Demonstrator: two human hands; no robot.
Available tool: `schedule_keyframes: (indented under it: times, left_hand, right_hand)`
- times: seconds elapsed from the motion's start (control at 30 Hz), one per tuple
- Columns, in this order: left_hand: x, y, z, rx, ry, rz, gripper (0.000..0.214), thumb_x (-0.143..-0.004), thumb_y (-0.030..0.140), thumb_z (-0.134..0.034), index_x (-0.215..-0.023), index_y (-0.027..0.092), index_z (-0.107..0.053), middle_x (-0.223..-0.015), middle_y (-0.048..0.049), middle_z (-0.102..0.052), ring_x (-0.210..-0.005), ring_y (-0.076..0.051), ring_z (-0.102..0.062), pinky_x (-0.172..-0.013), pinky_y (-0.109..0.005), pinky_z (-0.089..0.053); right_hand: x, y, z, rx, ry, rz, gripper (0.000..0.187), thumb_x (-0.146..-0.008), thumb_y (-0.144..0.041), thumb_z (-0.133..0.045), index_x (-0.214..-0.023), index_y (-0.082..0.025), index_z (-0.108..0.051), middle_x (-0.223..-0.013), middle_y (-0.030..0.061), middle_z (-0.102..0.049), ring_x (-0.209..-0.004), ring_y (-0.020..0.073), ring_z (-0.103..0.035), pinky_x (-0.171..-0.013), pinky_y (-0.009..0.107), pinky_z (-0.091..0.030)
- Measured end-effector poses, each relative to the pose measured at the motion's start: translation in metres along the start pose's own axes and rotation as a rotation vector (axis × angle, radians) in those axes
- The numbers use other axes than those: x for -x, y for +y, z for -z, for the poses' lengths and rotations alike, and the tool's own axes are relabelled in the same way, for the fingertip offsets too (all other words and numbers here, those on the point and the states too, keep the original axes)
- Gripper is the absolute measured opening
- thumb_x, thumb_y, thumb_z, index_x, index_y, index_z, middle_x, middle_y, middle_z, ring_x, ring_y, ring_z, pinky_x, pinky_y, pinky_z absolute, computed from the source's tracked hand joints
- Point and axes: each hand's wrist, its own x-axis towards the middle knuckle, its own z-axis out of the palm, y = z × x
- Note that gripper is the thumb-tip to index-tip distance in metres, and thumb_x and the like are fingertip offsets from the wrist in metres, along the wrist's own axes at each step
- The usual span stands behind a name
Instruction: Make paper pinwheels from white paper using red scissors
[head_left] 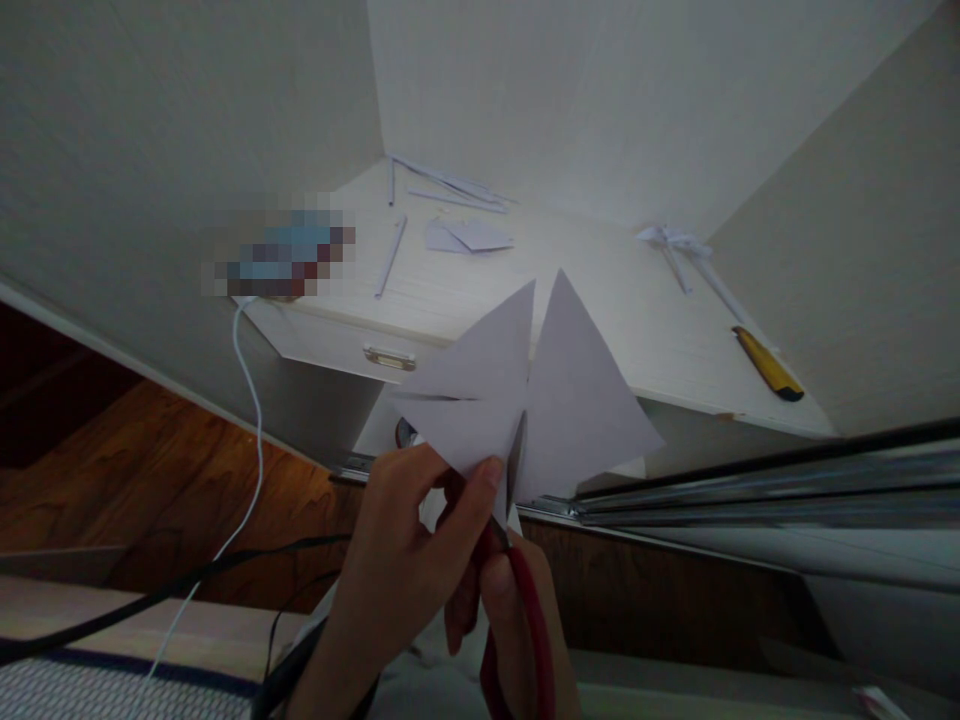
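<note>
A white sheet of paper [585,400], with slits running in from its edges, is held up in front of me. My left hand [420,550] pinches its lower left part between thumb and fingers. Red-handled scissors [536,620] are gripped in my right hand [510,600], just below and right of the left. Their blade points upward along the slit in the middle of the paper. Part of the right hand's fingers is hidden behind the left hand and the handles.
On the white desk [600,330] lie rolled paper sticks [391,257], paper scraps [469,236], a bundle of paper strips [679,243] and a yellow utility knife [766,363]. A pixelated object [285,255] with a white cable [259,420] sits left. A drawer handle [389,358] and metal rails [772,485] are nearby.
</note>
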Motion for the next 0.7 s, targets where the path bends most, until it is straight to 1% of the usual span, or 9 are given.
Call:
schedule_keyframes:
  times: [0.1,0.2,0.3,0.37,0.4,0.47,0.53,0.6,0.7]
  left_hand:
    - [-0.001,0.001,-0.001,0.027,-0.02,0.036,0.027,-0.075,0.036,-0.056,-0.052,0.022,-0.052,-0.052,-0.0004,-0.055,-0.047,-0.015,-0.048,-0.042,-0.027,-0.039]
    - [-0.002,0.001,-0.002,0.059,-0.024,0.076,0.027,-0.074,0.037,-0.058,-0.051,0.022,-0.051,-0.054,-0.0015,-0.056,-0.048,-0.016,-0.049,-0.041,-0.026,-0.039]
    - [-0.001,-0.001,-0.001,0.086,0.005,0.087,0.026,-0.073,0.037,-0.06,-0.052,0.022,-0.054,-0.055,-0.0018,-0.056,-0.052,-0.016,-0.052,-0.04,-0.025,-0.039]
    - [0.0,-0.004,0.0,0.105,0.038,0.094,0.022,-0.072,0.037,-0.062,-0.057,0.021,-0.058,-0.058,-0.0018,-0.057,-0.055,-0.017,-0.054,-0.04,-0.024,-0.039]
    - [0.001,-0.005,0.0,0.118,0.055,0.105,0.02,-0.072,0.037,-0.062,-0.061,0.021,-0.061,-0.062,-0.0022,-0.059,-0.057,-0.017,-0.055,-0.041,-0.024,-0.041]
    - [0.002,-0.006,0.0,0.138,0.095,0.129,0.018,-0.073,0.038,-0.063,-0.07,0.02,-0.066,-0.072,-0.004,-0.064,-0.062,-0.018,-0.059,-0.044,-0.024,-0.044]
    - [0.002,-0.006,0.0,0.131,0.116,0.142,0.019,-0.074,0.039,-0.064,-0.072,0.02,-0.067,-0.077,-0.0051,-0.066,-0.066,-0.019,-0.062,-0.046,-0.025,-0.047]
    - [0.002,-0.005,0.0,0.112,0.117,0.136,0.018,-0.074,0.038,-0.064,-0.07,0.021,-0.066,-0.075,-0.0046,-0.066,-0.065,-0.019,-0.062,-0.045,-0.025,-0.046]
    - [0.002,-0.003,-0.001,0.108,0.104,0.107,0.015,-0.073,0.036,-0.065,-0.074,0.021,-0.066,-0.07,-0.0024,-0.066,-0.06,-0.017,-0.06,-0.047,-0.025,-0.047]
  right_hand:
    - [-0.003,0.0,0.0,0.02,-0.001,0.011,0.056,-0.088,-0.068,-0.041,-0.076,-0.017,-0.062,-0.048,-0.0036,-0.045,-0.04,0.0093,-0.042,-0.037,0.02,-0.031]
    - [-0.006,-0.008,0.0,0.013,-0.024,-0.018,0.058,-0.083,-0.074,-0.043,-0.067,-0.02,-0.056,-0.046,-0.0042,-0.041,-0.039,0.0095,-0.041,-0.035,0.019,-0.029]
    - [-0.01,-0.019,0.003,0.002,-0.048,-0.04,0.061,-0.079,-0.078,-0.045,-0.057,-0.021,-0.047,-0.046,-0.0046,-0.038,-0.04,0.0087,-0.036,-0.036,0.021,-0.029]
    - [-0.011,-0.023,0.006,0.061,-0.06,-0.009,0.062,-0.08,-0.076,-0.045,-0.054,-0.02,-0.047,-0.046,-0.0039,-0.04,-0.041,0.0089,-0.036,-0.04,0.023,-0.029]
    - [-0.01,-0.024,0.008,0.096,-0.064,0.01,0.062,-0.081,-0.076,-0.045,-0.054,-0.02,-0.05,-0.047,-0.0032,-0.042,-0.042,0.0094,-0.037,-0.041,0.024,-0.03]
    - [-0.006,-0.022,0.011,0.14,-0.048,0.013,0.06,-0.082,-0.074,-0.047,-0.065,-0.019,-0.062,-0.051,-0.0022,-0.047,-0.045,0.011,-0.04,-0.045,0.025,-0.034]
    - [0.0,-0.019,0.013,0.142,0.007,-0.02,0.056,-0.082,-0.071,-0.05,-0.085,-0.019,-0.07,-0.055,-0.0016,-0.051,-0.048,0.0127,-0.044,-0.047,0.026,-0.038]
    - [0.007,-0.015,0.012,0.128,0.074,-0.048,0.053,-0.083,-0.068,-0.053,-0.1,-0.021,-0.072,-0.058,-0.0007,-0.054,-0.052,0.0146,-0.048,-0.05,0.027,-0.041]
    - [0.013,-0.009,0.01,0.079,0.144,-0.048,0.05,-0.082,-0.065,-0.057,-0.104,-0.023,-0.071,-0.075,0.0036,-0.064,-0.067,0.0183,-0.058,-0.06,0.029,-0.049]
